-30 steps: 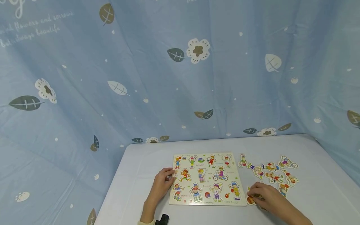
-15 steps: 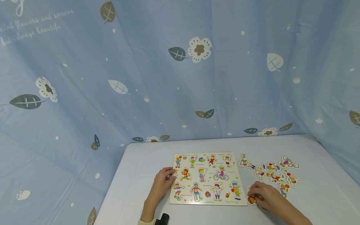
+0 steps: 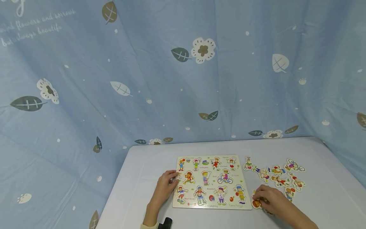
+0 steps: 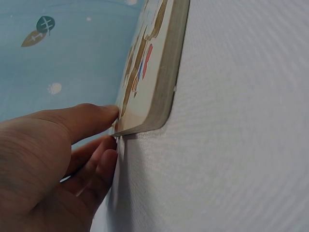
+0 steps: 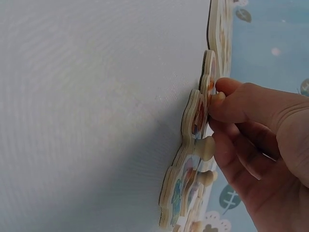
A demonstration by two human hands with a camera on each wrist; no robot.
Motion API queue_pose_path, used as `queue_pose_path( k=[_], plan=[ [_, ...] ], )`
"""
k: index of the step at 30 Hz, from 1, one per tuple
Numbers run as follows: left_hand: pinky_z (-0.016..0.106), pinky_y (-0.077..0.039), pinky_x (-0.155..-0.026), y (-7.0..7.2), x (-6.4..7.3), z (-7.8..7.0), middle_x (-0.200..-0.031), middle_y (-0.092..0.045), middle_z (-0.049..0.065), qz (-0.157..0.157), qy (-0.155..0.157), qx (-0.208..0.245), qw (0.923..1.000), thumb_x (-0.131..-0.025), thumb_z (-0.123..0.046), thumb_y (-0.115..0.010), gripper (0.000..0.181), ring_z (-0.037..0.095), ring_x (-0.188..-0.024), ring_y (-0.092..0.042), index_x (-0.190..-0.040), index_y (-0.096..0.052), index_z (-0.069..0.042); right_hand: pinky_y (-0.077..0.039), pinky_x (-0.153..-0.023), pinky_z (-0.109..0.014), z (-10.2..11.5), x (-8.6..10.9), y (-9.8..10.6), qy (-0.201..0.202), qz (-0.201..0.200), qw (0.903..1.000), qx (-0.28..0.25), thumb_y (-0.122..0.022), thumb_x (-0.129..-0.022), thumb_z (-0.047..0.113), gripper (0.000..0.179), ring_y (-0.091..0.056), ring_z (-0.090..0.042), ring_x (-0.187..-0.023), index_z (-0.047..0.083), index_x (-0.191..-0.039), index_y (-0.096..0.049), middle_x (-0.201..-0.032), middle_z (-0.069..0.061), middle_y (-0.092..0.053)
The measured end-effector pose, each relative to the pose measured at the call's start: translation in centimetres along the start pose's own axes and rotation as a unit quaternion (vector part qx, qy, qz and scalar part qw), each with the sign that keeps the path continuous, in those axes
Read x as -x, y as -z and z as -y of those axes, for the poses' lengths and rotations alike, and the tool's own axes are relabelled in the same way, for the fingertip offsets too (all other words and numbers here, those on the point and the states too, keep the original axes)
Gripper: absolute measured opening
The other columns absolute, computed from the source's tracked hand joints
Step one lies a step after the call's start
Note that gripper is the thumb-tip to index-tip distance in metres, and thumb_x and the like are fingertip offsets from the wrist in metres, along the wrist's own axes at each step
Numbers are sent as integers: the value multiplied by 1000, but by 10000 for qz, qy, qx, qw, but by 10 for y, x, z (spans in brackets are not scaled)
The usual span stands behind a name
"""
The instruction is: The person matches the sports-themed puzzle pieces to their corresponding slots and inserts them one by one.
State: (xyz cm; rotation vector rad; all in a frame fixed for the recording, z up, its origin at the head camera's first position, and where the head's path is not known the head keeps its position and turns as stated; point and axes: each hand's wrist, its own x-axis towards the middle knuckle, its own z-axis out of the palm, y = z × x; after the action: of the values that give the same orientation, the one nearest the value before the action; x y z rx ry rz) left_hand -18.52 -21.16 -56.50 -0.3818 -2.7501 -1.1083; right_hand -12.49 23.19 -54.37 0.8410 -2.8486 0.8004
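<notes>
A flat wooden puzzle board [image 3: 191,190] printed with children playing sports lies on the table. My left hand [image 3: 164,186] grips its left edge, thumb on the upper side and fingers curled beneath, as the left wrist view shows at the board corner [image 4: 154,108]. Just right of the board, my right hand [image 3: 270,198] pinches the small wooden knob [image 5: 218,98] of a puzzle piece [image 3: 256,204] between thumb and index finger. The hand partly covers that piece in the head view. Another knobbed piece [image 5: 176,193] lies close beside it, under the curled lower fingers.
Several loose puzzle pieces [image 3: 280,181] lie scattered right of the board, one piece [image 3: 247,163] near its upper right corner. A blue patterned curtain [image 3: 183,95] hangs behind the white table [image 3: 148,162]. Some black object [image 3: 166,223] shows by the left wrist.
</notes>
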Motion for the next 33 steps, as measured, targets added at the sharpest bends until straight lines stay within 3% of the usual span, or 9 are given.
queue_pose_path(
  k=[5, 11, 24, 33],
  plan=[
    [24, -57, -79, 0, 0, 1, -125, -64, 13, 3, -6, 14, 10000, -90, -10, -69, 29, 21, -104, -64, -118, -69, -2, -50, -61, -21, -1, 0, -1, 139, -82, 9999, -41, -77, -72, -3, 29, -54, 5, -77, 23, -84, -74, -87, 14, -62],
    [23, -57, -80, 1, 0, -1, -125, -64, 13, 11, 16, -25, 10000, -90, -11, -69, 29, 21, -105, -63, -118, -69, -2, -52, -64, -23, 0, 0, 2, -19, 49, 10000, -16, -77, -73, -1, 28, -55, 4, -78, 24, -85, -74, -88, 14, -63],
    [22, -56, -78, 1, 0, -1, -125, -64, 12, -1, 53, -37, 10000, -90, -12, -69, 29, 21, -105, -63, -117, -70, -3, -50, -60, -20, 4, -2, 3, 69, -130, 9999, 17, -79, -72, 1, 25, -53, 7, -75, 23, -83, -75, -86, 17, -62],
    [23, -56, -80, -1, 0, 2, -126, -64, 12, 46, 68, -7, 10000, -90, -13, -69, 30, 22, -107, -63, -118, -69, -3, -51, -62, -20, 9, -13, 10, -217, 187, 9994, -173, -77, -79, 7, 19, -55, 7, -78, 23, -89, -75, -90, 15, -64]
  ],
)
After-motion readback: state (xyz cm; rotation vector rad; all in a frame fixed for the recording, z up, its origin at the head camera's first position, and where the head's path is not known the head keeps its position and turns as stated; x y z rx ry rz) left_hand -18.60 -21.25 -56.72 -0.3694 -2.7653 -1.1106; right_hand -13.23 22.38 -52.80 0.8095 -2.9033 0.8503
